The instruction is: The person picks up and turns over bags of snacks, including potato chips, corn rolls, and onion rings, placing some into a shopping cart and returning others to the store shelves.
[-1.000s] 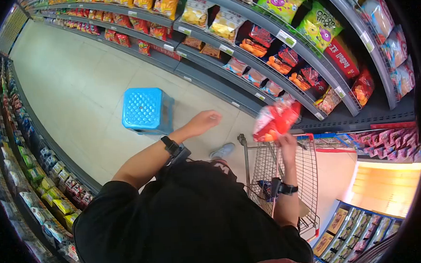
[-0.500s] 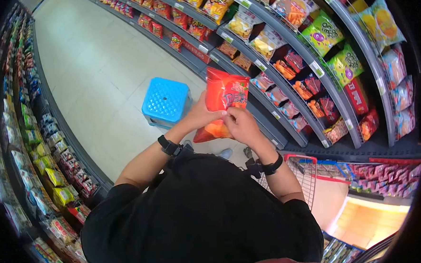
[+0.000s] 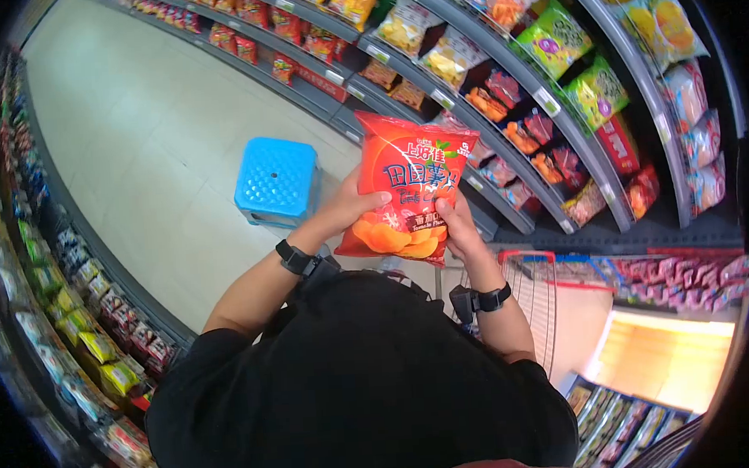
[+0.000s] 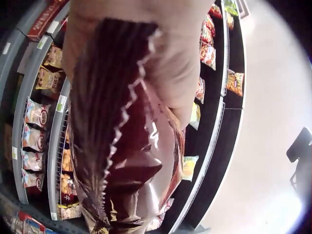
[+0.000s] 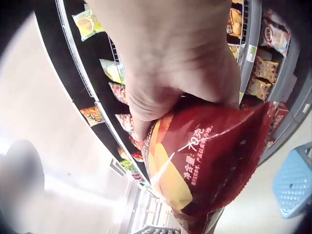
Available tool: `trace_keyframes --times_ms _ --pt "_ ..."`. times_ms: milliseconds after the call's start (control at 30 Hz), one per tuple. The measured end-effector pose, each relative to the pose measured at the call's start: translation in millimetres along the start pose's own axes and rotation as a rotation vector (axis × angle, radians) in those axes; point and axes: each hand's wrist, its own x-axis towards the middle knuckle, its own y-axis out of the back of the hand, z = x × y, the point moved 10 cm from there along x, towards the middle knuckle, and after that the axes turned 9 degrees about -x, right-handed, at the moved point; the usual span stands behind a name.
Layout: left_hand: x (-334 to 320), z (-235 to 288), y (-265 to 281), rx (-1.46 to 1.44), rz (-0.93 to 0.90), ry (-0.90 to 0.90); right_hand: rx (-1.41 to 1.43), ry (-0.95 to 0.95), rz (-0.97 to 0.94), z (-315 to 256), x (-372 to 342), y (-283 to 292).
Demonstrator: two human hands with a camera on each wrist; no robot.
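Observation:
A red bag of potato chips [image 3: 406, 181], its printed front turned up, is held before the chest in both hands. The left hand [image 3: 352, 208] grips its left side, thumb on the front and fingers hidden behind. At the lower right edge the right hand [image 3: 461, 225] grips it, thumb likewise on the front. In the left wrist view the bag's zigzag sealed edge [image 4: 122, 126] lies close under the left hand [image 4: 170, 58]. The right wrist view shows the bag's lower part [image 5: 209, 156] with white print, under the right hand [image 5: 170, 63].
A blue plastic stool [image 3: 276, 178] stands on the aisle floor at left. A wire shopping cart [image 3: 530, 302] is beside the right arm. Shelves of snack bags [image 3: 551, 42] curve along the right, and another stocked shelf [image 3: 82, 317] lines the left.
The right hand brought the chip bag from over the cart to the front of the body, where the left hand took hold too. Since then the bag has been turned face up and the hands spread apart.

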Motion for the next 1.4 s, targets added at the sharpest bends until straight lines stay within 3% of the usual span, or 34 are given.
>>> trace_keyframes --times_ms 67,367,467,567,667,733,800,967,1033,1167,1200,1267,1400 --pt "4 -4 -7 0.029 -0.052 0.036 0.032 -0.008 0.100 3 -10 9" --pt "25 -20 -44 0.122 -0.290 0.057 0.247 -0.015 0.220 13 -44 34" --pt "40 -32 -46 0.130 -0.131 -0.006 0.201 -0.007 0.411 17 -57 69" --pt "50 -21 -39 0.595 -0.020 -0.239 0.083 0.050 0.605 3 -68 97" --pt "47 -41 -86 0.510 -0.249 -0.059 -0.061 0.064 0.731 -10 -85 106" --pt "45 -53 -110 0.509 -0.324 -0.027 -0.140 0.162 0.686 -24 -89 103" --pt "53 -55 -117 0.482 -0.268 -0.102 -0.155 0.293 0.576 -35 -86 101" --pt "76 -66 -136 0.557 -0.144 -0.259 -0.416 0.212 0.396 -42 -114 104" --pt "89 -81 -137 0.495 -0.052 -0.150 -0.485 0.205 0.284 -42 -126 122" --pt "85 -115 -186 0.467 -0.124 0.134 -0.295 0.340 0.606 -39 -157 214" --pt "88 -129 -198 0.428 -0.177 0.175 -0.098 0.308 0.492 -31 -159 220" --pt "86 -162 -223 0.349 -0.276 0.276 -0.038 0.218 0.422 -6 -173 244" --pt "110 -202 -272 0.436 -0.316 0.112 0.027 0.166 0.497 17 -200 300"
